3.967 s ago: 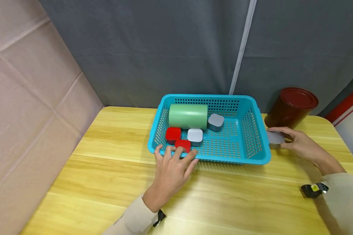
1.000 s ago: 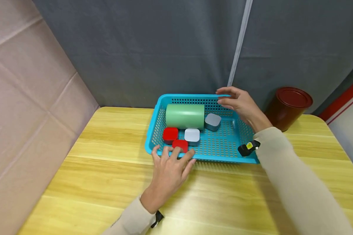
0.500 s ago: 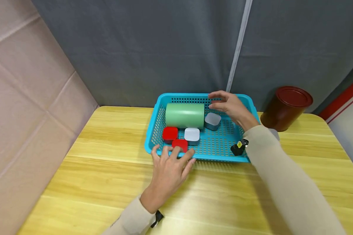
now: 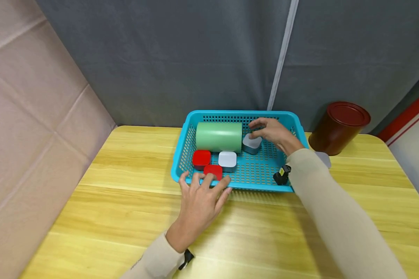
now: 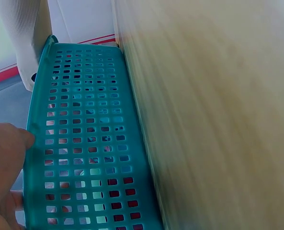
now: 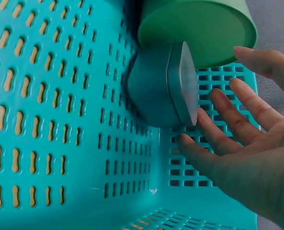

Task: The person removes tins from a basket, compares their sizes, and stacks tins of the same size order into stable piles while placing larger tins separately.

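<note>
My left hand [image 4: 199, 205] holds the near rim of a blue plastic basket [image 4: 255, 186], fingers bent over the edge and thumb at the outer side. Over the basket's right part reaches my right hand [image 4: 274, 133], its spread fingers close around a small grey-lidded tin [image 4: 252, 145]. In the right wrist view that tin [image 6: 156, 88] stands beside the fingertips [image 6: 188, 143], with a gap to the thumb. A green cylinder [image 4: 219, 137] lies on its side at the basket's back left. Before it sit a white-lidded tin [image 4: 227, 159] and two red-lidded tins [image 4: 201, 158], the nearer partly behind my left fingers.
A dark red lidded canister [image 4: 340, 126] stands on the wooden table [image 4: 125, 186] right of the basket. Another grey-lidded tin [image 4: 324, 158] lies next to it, partly hidden by my right sleeve [image 4: 335, 201]. A grey curtain [image 4: 178, 69] hangs behind.
My right hand let go of the grey-lidded tin at the basket's right, moved left over the basket, then lowered toward the grey-lidded tin inside. My left hand stays on the rim.
</note>
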### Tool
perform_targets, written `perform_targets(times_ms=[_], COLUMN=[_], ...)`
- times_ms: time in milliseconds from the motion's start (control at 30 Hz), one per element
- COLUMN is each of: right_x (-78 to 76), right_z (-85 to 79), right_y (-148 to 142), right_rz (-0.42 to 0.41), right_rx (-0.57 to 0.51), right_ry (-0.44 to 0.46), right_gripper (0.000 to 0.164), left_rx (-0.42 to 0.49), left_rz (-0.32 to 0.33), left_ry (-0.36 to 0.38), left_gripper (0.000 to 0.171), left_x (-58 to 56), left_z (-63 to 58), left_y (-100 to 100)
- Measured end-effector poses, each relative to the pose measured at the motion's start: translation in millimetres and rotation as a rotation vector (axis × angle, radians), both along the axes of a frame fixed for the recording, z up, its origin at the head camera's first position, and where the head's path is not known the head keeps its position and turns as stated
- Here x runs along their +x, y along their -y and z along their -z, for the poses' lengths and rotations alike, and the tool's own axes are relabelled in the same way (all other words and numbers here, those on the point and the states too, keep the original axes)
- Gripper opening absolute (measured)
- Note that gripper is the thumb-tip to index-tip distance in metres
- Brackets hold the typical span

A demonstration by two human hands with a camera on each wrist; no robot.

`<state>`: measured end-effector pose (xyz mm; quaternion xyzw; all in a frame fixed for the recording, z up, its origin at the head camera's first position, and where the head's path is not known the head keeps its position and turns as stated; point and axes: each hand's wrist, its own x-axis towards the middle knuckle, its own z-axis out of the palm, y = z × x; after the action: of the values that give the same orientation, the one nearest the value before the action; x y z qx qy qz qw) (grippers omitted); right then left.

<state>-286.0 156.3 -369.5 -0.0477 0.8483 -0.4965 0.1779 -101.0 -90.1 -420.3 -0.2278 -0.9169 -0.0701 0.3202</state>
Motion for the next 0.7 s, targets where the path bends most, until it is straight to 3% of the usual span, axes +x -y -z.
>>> perform_targets(times_ms=[700], right_x=[-1.1], right_z=[9.3], right_y=[6.5], right_rz=[-0.035], right_rx=[0.095], right_ry=[0.056], right_gripper=[0.066], left_rx=[-0.012], left_rz=[-0.007], left_ry=[0.022], left_gripper=[0.034], left_x=[-0.2], left_z=[-1.3], left_y=[-0.6])
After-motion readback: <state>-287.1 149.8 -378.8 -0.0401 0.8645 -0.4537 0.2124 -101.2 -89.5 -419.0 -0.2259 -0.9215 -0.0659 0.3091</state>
